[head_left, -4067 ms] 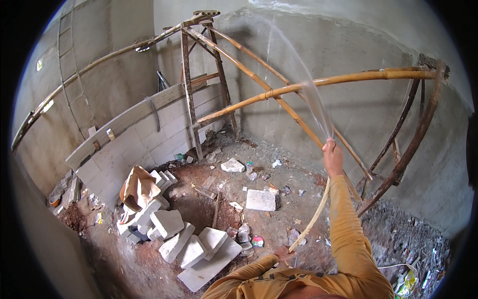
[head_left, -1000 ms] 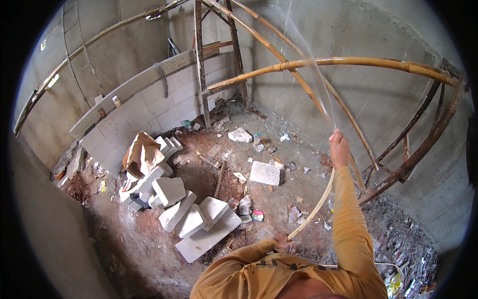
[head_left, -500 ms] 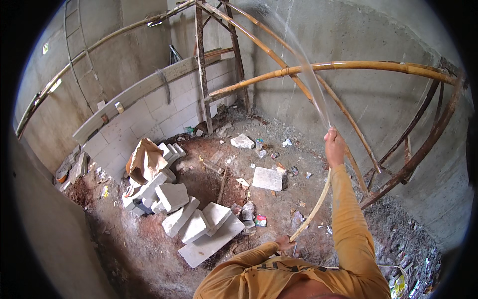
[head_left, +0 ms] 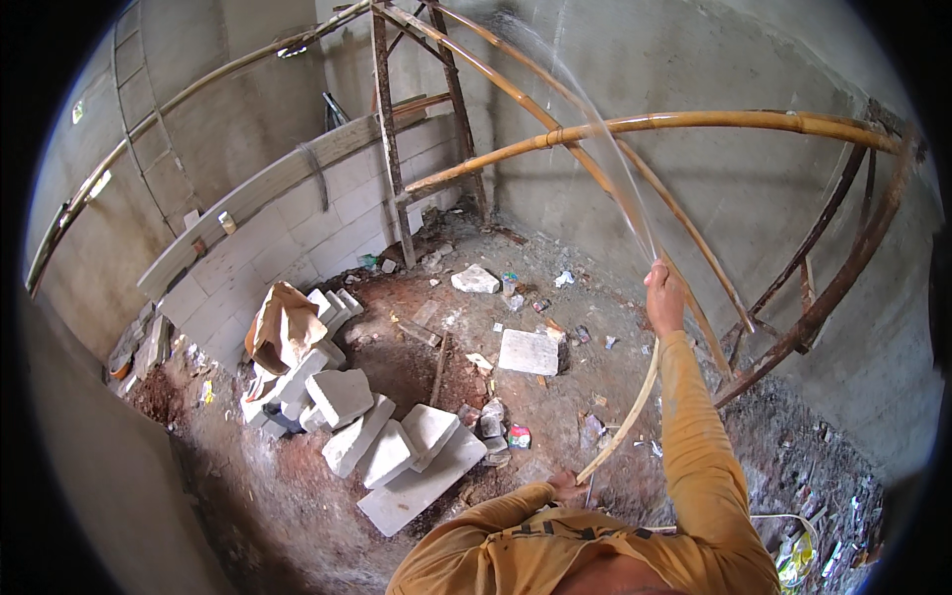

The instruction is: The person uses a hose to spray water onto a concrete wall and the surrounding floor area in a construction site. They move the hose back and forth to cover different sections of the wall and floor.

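Right arm reaching forward and up, yellow-brown sleeve, right hand (head_left: 665, 296) at the far end. Its grip is closed in a fist round the upper end of a pale hose (head_left: 632, 421). Left hand (head_left: 567, 488) low, close to the body, its grip closed on the same hose further down; fingers too small and partly hidden to say how tightly. Between the hands the hose bows gently, clear of the floor.

Water (head_left: 625, 188) leaves the top of the right fist as a fanning, glassy jet. It arcs up and leftward, crossing my line of sight to a long bamboo pole (head_left: 724, 121), and thins to mist against the gray wall (head_left: 684, 74). Where it lands, cannot tell.

Beyond: a wooden trestle (head_left: 381, 94), upright, bamboo resting on it. Behind it, a low wall of pale blocks (head_left: 283, 233).

Floor (head_left: 585, 273) reddish-gray, littered. Left of the person, a tumbled heap of white blocks (head_left: 340, 395); a torn brown paper bag (head_left: 286, 327) on its far end. One block (head_left: 529, 352) lies flat, apart from the heap.
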The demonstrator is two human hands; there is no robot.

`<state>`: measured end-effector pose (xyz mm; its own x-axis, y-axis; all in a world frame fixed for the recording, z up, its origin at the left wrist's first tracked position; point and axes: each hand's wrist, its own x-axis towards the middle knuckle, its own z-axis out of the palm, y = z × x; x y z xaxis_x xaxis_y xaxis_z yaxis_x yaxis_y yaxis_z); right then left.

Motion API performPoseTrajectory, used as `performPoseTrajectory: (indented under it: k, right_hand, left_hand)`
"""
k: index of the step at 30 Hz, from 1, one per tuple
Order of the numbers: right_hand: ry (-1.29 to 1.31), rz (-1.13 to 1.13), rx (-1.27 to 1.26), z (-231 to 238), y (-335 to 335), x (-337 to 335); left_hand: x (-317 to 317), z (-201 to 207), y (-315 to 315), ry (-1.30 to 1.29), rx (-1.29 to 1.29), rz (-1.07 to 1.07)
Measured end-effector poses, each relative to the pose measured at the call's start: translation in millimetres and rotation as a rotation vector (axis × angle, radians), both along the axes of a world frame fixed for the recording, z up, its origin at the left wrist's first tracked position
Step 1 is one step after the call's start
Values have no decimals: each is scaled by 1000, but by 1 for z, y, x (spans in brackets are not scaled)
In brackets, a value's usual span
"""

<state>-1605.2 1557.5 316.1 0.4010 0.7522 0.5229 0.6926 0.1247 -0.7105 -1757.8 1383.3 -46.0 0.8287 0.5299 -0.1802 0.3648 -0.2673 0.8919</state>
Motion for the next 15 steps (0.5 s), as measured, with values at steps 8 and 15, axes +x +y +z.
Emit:
performPoseTrajectory:
  k: [8,15]
  right_hand:
    - [5,14,7,14,-12,-3]
    - [-68,19,92,15,-4,-2]
  left_hand:
    - [5,-9,1,27,-61,46]
    - [8,-3,7,-41,-65,69]
